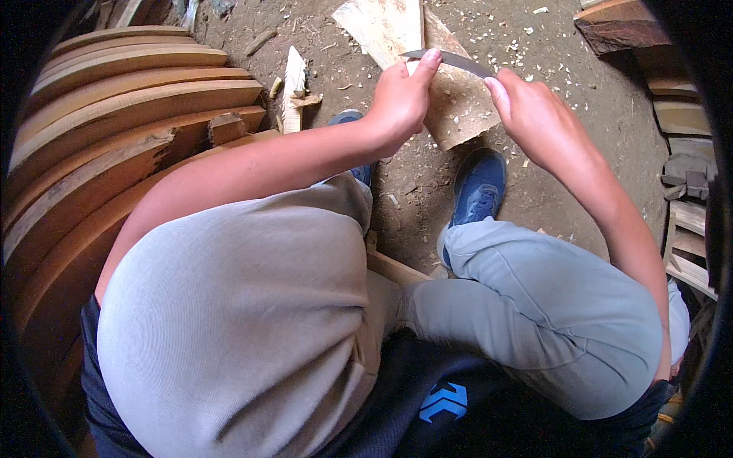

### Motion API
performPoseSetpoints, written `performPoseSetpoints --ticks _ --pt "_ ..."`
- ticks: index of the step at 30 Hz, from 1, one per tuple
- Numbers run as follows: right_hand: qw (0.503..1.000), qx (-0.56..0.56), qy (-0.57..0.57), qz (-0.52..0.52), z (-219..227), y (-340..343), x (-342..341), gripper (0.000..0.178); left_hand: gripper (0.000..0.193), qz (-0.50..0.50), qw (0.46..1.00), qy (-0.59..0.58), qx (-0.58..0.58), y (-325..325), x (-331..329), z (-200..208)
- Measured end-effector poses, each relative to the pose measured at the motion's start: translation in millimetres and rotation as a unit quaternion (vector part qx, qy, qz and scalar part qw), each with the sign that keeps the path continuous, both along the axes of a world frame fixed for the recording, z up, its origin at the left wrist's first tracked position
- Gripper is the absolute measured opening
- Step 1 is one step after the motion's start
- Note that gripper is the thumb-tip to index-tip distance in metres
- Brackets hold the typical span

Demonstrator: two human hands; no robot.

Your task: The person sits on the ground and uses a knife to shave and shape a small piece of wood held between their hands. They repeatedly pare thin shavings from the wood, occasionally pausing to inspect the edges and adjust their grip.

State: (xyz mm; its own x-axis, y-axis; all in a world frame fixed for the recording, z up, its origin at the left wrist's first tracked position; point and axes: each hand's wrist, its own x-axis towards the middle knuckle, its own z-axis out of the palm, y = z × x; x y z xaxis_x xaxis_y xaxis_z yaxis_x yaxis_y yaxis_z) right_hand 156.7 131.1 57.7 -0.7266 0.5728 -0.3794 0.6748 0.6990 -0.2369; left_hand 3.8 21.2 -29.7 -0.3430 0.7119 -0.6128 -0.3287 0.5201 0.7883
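A slim, curved grey metal blade (458,62) spans the gap between my two hands, its narrow tip pointing left. My left hand (402,99) is closed at the tip end, with the thumb pressed on the blade. At the other end my right hand (538,118) is closed around it, thumb along the near side; any handle is hidden in the palm. Beneath the blade, a flat wooden board (460,111) sprinkled with shavings lies on the dirt. A paler board (385,27) lies beside its far end.
Stacked curved planks (137,99) fill the left side. A pointed wood piece (293,84) lies on the ground near them. Wood blocks (679,117) line the right edge. My blue shoe (481,183) is close to the board's near end. Wood chips are scattered over the dirt floor (580,99).
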Motion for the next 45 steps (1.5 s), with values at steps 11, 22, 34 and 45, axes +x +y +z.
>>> performPoseSetpoints --ticks 11,22,34,45 --pt "0.995 0.094 0.03 0.005 -17.6 -6.1 -5.9 0.035 0.048 0.046 0.996 0.0 -0.08 10.3 1.5 19.9" --pt "0.999 0.035 0.019 -0.006 -11.1 -2.9 -0.4 0.039 0.05 0.037 0.999 -0.022 -0.028 1.9 -0.8 4.1" --pt "0.997 0.071 0.039 -0.009 -24.6 2.6 -13.9 0.039 0.056 0.021 0.994 -0.029 -0.105 4.2 2.9 15.8" --pt "0.985 -0.107 0.091 -0.095 -28.5 21.7 13.2 0.042 0.031 -0.016 0.993 -0.112 0.023 1.1 -15.0 14.6"
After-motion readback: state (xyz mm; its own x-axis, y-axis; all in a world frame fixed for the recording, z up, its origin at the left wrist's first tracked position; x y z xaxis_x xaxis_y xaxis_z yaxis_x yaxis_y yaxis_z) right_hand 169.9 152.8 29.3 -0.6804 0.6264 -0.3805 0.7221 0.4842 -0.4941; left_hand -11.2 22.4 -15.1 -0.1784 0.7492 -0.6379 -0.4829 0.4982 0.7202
